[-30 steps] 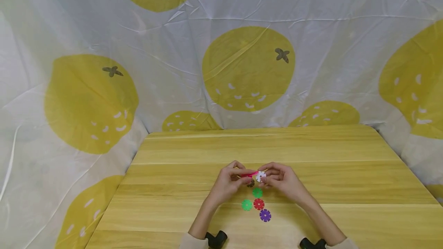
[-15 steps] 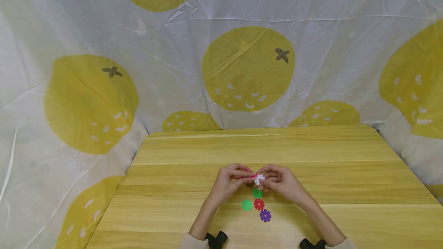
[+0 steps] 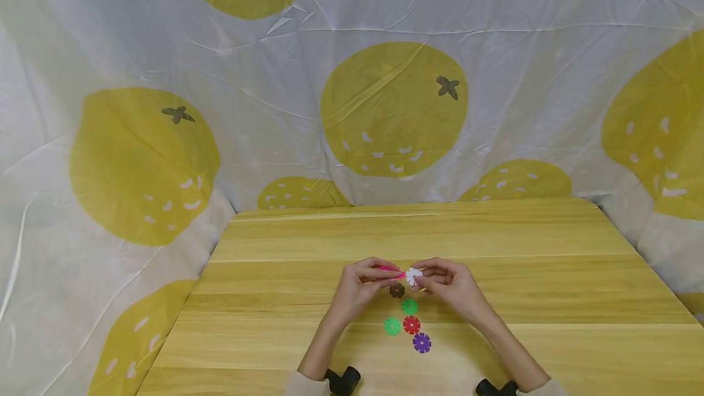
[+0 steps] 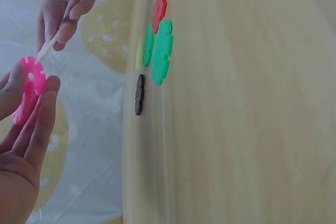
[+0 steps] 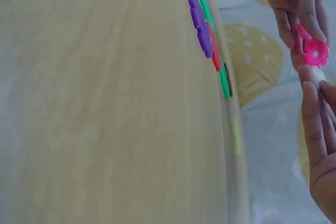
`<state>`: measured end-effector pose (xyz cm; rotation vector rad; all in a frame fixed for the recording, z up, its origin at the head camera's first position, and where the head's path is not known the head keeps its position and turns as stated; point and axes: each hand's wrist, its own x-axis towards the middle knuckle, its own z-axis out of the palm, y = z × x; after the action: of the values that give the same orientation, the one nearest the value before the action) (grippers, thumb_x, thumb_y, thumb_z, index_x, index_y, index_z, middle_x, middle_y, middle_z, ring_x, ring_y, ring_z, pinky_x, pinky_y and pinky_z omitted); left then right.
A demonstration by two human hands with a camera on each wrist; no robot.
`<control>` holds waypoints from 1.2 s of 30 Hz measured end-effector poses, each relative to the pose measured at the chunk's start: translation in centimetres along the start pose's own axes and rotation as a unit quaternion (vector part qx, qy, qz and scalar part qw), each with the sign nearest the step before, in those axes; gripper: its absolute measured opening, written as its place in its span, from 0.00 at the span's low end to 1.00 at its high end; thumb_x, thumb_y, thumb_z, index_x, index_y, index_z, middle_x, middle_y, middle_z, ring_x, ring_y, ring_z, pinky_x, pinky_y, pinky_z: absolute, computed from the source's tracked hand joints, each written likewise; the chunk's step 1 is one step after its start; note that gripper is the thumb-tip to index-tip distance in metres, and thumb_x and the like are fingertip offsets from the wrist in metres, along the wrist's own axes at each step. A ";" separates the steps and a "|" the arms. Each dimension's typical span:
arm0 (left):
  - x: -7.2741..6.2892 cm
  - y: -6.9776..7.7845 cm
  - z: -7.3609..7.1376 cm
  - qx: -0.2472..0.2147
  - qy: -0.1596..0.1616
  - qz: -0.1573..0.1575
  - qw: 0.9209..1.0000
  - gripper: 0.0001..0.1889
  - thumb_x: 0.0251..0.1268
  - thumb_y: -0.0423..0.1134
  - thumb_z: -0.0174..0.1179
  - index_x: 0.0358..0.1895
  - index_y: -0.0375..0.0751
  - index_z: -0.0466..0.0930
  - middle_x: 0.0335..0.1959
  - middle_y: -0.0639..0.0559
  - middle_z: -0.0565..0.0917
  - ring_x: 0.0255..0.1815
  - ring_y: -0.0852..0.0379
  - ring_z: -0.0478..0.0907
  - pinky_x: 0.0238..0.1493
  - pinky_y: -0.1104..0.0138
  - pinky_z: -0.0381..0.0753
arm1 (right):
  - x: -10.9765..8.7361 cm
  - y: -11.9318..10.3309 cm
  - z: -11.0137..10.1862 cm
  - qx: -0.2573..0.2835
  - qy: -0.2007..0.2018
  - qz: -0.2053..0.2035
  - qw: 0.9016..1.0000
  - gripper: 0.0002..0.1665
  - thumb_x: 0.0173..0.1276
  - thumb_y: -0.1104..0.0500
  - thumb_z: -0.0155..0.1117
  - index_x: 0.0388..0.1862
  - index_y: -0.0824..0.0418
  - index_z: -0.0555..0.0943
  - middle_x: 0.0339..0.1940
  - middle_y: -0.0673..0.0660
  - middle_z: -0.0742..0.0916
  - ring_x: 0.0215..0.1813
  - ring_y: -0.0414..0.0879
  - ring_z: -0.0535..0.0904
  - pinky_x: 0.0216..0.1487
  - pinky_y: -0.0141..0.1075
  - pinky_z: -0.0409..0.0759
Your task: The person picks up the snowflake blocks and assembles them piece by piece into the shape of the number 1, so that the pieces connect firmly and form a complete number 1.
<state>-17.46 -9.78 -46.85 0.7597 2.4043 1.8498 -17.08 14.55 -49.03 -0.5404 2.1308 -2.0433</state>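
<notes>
My left hand [image 3: 356, 282] pinches pink notched discs [image 4: 34, 77] between thumb and fingers. In the left wrist view they look like two pieces joined at an angle. Facing it, my right hand [image 3: 453, 285] pinches a white notched disc [image 3: 413, 276] by its right side. The white disc's edge is right at the pink rim, above the table. Below the hands lie a brown disc [image 3: 397, 290], a green disc [image 3: 409, 306], another green disc [image 3: 392, 326], a red disc [image 3: 411, 324] and a purple disc [image 3: 421, 342].
A yellow disc [image 5: 235, 136] lies near the others, hidden by my right hand in the head view. The wood-grain table [image 3: 264, 316] meets a fruit-printed cloth [image 3: 264, 109] at its back edge. Black wrist mounts [image 3: 343, 381] sit by both sleeves.
The white disc drew closer to the pink pieces and dipped, then rose slightly again. My left hand shifted a little left and turned, showing more of the brown disc.
</notes>
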 end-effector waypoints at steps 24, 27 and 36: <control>0.0 0.1 0.4 -0.018 0.010 -0.006 1.000 0.08 0.67 0.29 0.67 0.45 0.31 0.91 0.48 0.38 0.90 0.52 0.47 0.85 0.48 0.73 0.85 | 0.0 -0.4 0.7 0.014 0.043 -0.026 0.999 0.22 0.73 0.64 0.68 0.60 0.76 0.79 0.41 0.64 0.92 0.42 0.57 0.92 0.44 0.53 0.88; 0.0 0.1 0.5 -0.026 0.009 -0.008 1.000 0.08 0.66 0.29 0.68 0.45 0.32 0.91 0.47 0.38 0.90 0.50 0.53 0.85 0.47 0.73 0.85 | 0.0 -0.5 0.8 0.019 0.036 -0.018 0.999 0.23 0.73 0.63 0.68 0.60 0.77 0.79 0.41 0.64 0.92 0.42 0.57 0.92 0.45 0.54 0.87; 0.1 0.1 0.6 -0.083 0.007 -0.026 0.996 0.07 0.67 0.29 0.67 0.44 0.29 0.91 0.49 0.36 0.90 0.51 0.59 0.87 0.49 0.69 0.87 | 0.0 -0.3 0.8 0.042 0.029 -0.016 0.999 0.21 0.73 0.63 0.68 0.60 0.75 0.79 0.40 0.60 0.93 0.41 0.52 0.93 0.44 0.55 0.86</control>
<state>-17.31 -9.15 -46.95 0.6672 2.2188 2.0096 -16.73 13.83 -48.77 -0.5118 2.0692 -2.1807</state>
